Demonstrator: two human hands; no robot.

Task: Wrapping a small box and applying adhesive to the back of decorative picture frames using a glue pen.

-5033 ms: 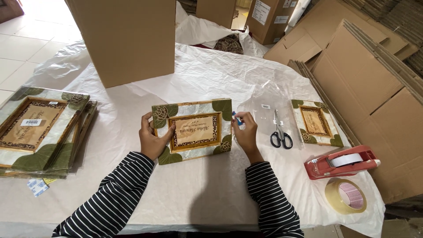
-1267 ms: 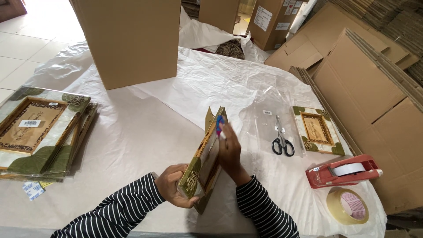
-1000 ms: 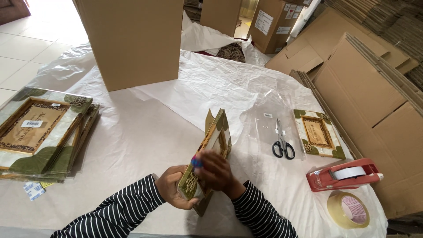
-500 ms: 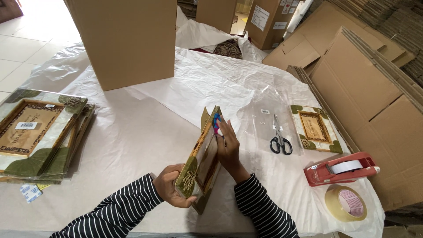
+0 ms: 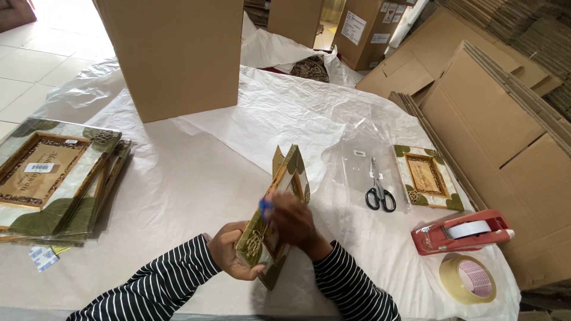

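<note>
Far left of the fingers lies one stack of green-and-gold leaf-patterned picture frames (image 5: 50, 178) in clear wrap; how many it holds is hard to count, and its left edge is cut off by the picture. Just below it sits one small white-and-blue paper slip (image 5: 43, 258). Beyond the fingers, up the table, stands one tall plain brown cardboard box (image 5: 178, 53), its top out of view.

The left hand (image 5: 229, 260), in a black-and-white striped sleeve, comes in from the lower left with fingers curled around the lower edge of one green-and-gold leaf-patterned frame (image 5: 279, 205), which it holds upright on its edge above the white paper table cover (image 5: 196, 178), so only a narrow slice of its face shows. The right hand (image 5: 291, 220) is pressed against the frame's right side, blurred, closed on a small blue object (image 5: 264, 206) whose kind cannot be made out.

Right of the fingers lie one pair of black-handled scissors (image 5: 379, 191) on a clear plastic bag (image 5: 360, 160), one small frame of the same pattern (image 5: 427, 177), one red tape dispenser (image 5: 461, 230), and one loose roll of clear tape (image 5: 468, 279).
</note>
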